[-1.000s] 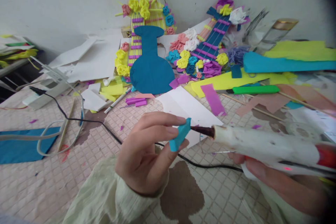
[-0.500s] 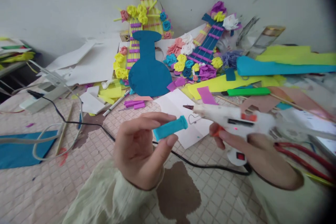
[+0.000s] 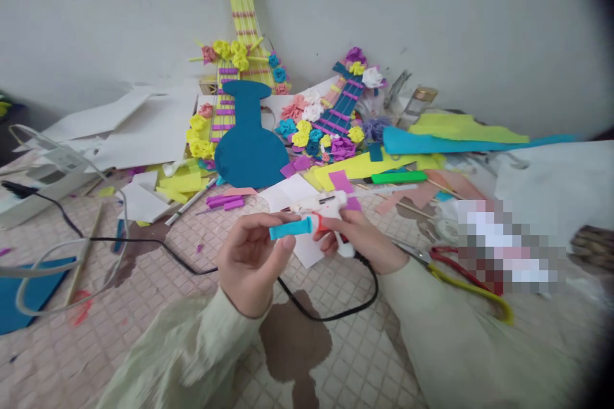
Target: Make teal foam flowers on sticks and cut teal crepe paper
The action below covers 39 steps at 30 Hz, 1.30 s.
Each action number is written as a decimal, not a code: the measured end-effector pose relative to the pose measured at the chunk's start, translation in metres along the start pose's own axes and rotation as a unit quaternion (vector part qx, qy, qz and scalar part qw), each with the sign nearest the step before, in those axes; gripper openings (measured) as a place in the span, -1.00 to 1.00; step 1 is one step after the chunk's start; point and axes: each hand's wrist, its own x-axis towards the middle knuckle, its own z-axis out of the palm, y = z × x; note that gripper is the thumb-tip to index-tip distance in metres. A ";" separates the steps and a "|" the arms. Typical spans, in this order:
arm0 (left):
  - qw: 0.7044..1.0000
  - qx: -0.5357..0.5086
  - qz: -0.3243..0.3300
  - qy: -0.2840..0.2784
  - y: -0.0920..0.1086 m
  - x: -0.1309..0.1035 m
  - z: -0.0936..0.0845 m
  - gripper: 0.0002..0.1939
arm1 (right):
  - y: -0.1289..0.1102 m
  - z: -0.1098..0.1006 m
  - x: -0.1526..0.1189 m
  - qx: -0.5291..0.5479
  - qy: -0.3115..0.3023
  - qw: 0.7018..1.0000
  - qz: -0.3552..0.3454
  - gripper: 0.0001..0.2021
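Observation:
My left hand (image 3: 252, 259) pinches a small turquoise rolled-paper piece (image 3: 290, 229) between thumb and fingers, its flared end pointing right. My right hand (image 3: 362, 236) is wrapped around the handle of a white glue gun (image 3: 330, 204) with an orange trigger. The gun lies just behind the turquoise piece, its nozzle toward the left, and a clear glue stick (image 3: 384, 190) sticks out of its back. Behind both hands a dark blue guitar-shaped cutout (image 3: 252, 156) leans upright. A folded white paper (image 3: 307, 252) lies beneath the gun.
A black cord (image 3: 316, 318) loops from the gun across the table. Red- and yellow-handled scissors (image 3: 460, 275) lie at right. Decorated paper guitars (image 3: 338, 105) stand at the wall. A green cutter (image 3: 399, 177), purple paper rolls (image 3: 225, 202) and a power strip (image 3: 43, 195) lie around.
My right hand has brought the glue gun leftward, close behind the turquoise piece. My left hand still holds that piece, now more level. The view has shifted, showing more of the table's right side.

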 end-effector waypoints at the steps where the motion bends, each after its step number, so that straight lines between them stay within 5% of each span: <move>1: 1.000 -0.011 -0.015 -0.004 -0.002 0.000 -0.001 -0.79 | 0.001 0.002 0.001 -0.011 -0.005 1.000 -0.005 -0.83; 11: 0.993 -0.069 -0.048 0.084 -0.001 0.023 -0.009 -0.78 | 0.005 0.006 0.008 -0.152 0.009 0.984 -0.091 -0.69; 15: 0.993 -0.060 -0.048 0.089 -0.005 0.026 -0.013 -0.80 | 0.003 0.005 0.010 -0.293 0.104 0.940 -0.143 -0.69; 20: 0.990 -0.063 -0.098 0.081 -0.008 0.023 -0.010 -0.81 | -0.007 -0.042 -0.018 -0.423 0.190 0.872 -0.158 -0.69; 24: 0.980 -0.093 -0.160 0.067 -0.007 0.020 -0.006 -0.77 | 0.007 -0.072 -0.053 -0.487 0.173 0.848 -0.116 -0.80; 29: 0.964 -0.119 -0.238 0.023 -0.008 0.013 -0.001 -0.79 | 0.035 -0.067 -0.076 -0.506 0.133 0.847 -0.093 -0.85; 33: 0.964 -0.106 -0.243 -0.002 -0.009 0.006 0.003 -0.79 | 0.023 -0.062 -0.086 -0.491 0.152 0.851 -0.108 -0.87; 39: 0.955 -0.114 -0.273 -0.033 -0.008 0.001 0.005 -0.73 | -0.022 -0.034 -0.074 -0.227 0.094 0.954 -0.172 -0.82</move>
